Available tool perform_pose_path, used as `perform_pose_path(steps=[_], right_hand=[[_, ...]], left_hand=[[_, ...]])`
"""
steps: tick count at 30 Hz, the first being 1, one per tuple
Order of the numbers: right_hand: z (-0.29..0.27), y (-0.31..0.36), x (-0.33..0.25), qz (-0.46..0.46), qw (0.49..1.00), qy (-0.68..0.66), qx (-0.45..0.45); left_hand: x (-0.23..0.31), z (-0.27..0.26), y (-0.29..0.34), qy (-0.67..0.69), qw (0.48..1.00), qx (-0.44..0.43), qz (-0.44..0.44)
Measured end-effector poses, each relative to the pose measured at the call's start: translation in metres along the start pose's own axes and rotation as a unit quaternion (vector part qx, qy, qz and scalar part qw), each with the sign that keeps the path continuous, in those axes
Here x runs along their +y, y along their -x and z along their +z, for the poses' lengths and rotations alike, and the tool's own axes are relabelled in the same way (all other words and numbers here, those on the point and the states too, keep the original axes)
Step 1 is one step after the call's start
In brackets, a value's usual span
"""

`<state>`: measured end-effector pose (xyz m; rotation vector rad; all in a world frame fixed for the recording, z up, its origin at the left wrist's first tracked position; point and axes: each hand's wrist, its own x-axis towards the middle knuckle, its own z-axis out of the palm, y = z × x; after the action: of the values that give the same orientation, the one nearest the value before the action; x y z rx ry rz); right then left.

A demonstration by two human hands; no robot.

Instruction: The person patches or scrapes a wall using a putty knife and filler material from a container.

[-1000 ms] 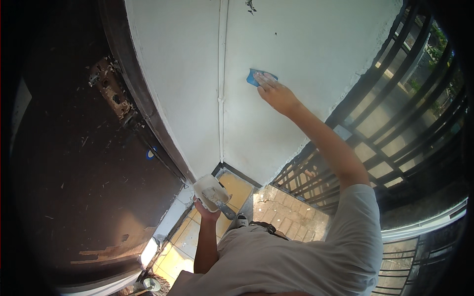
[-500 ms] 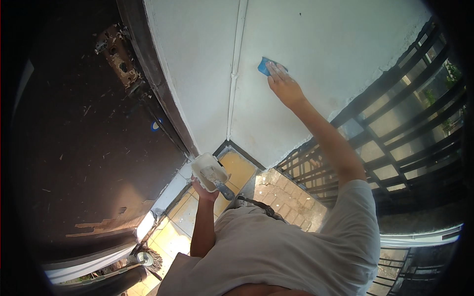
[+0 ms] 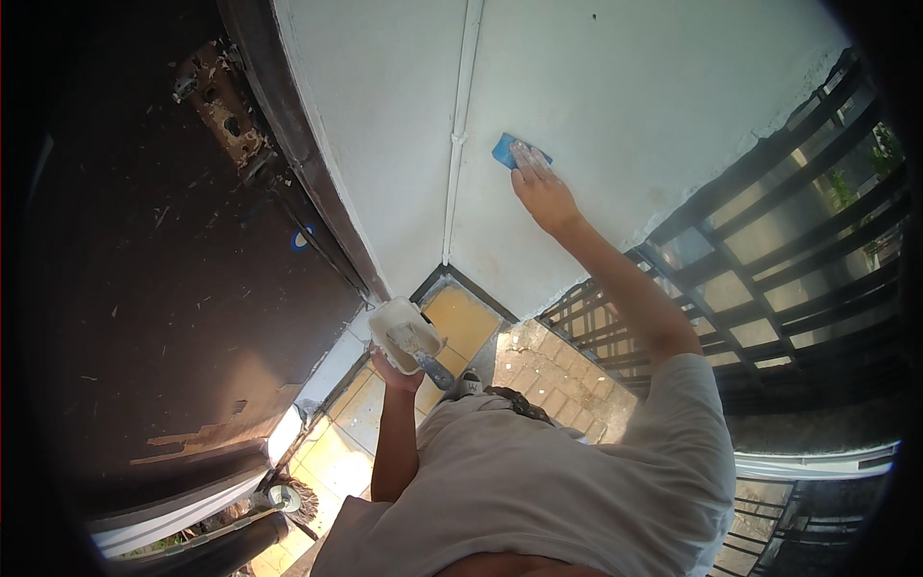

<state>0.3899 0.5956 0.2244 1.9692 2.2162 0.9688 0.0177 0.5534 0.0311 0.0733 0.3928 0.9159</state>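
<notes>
Against the white wall point(image 3: 615, 106), my right hand point(image 3: 540, 183) presses a flat blue piece point(image 3: 504, 150), sandpaper or a plastic spreader; I cannot tell which. White dust or filler coats its fingers. Lower down, near my waist, my left hand point(image 3: 394, 370) grips a white plastic tub point(image 3: 394, 315) from below and the side. Inside the tub is some pale paste, and a putty knife point(image 3: 433, 367) leans in it, its dark handle sticking out over the rim toward me.
A dark, scratched door point(image 3: 192, 260) with a worn lock plate point(image 3: 226, 111) stands at the left. Down the wall corner runs a white conduit point(image 3: 459, 135). Black metal railings point(image 3: 750, 260) are at the right. Below lie yellow floor tiles point(image 3: 460, 317) and brick paving point(image 3: 558, 375).
My right hand has slid slightly down and left along the wall with the blue piece. The left hand keeps hold of the tub in nearly the same place.
</notes>
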Motion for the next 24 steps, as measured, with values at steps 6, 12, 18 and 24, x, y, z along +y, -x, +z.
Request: perform_pose_path(steps=[6, 12, 18, 24], right_hand=[[0.033, 0.005, 0.016, -0.019, 0.999, 0.037, 0.015], [0.026, 0.013, 0.005, -0.039, 0.998, 0.027, -0.037], [0.003, 0.004, 0.023, -0.023, 0.999, 0.035, -0.016], [0.027, 0.018, 0.008, -0.044, 0.996, -0.016, -0.071]], left_hand=[[0.004, 0.029, -0.008, 0.025, 0.999, -0.035, -0.01], [0.004, 0.026, 0.002, -0.002, 0.999, -0.041, -0.002], [0.002, 0.017, 0.002, 0.003, 1.0, -0.012, -0.005], [0.003, 0.02, -0.004, 0.013, 0.998, -0.059, -0.036]])
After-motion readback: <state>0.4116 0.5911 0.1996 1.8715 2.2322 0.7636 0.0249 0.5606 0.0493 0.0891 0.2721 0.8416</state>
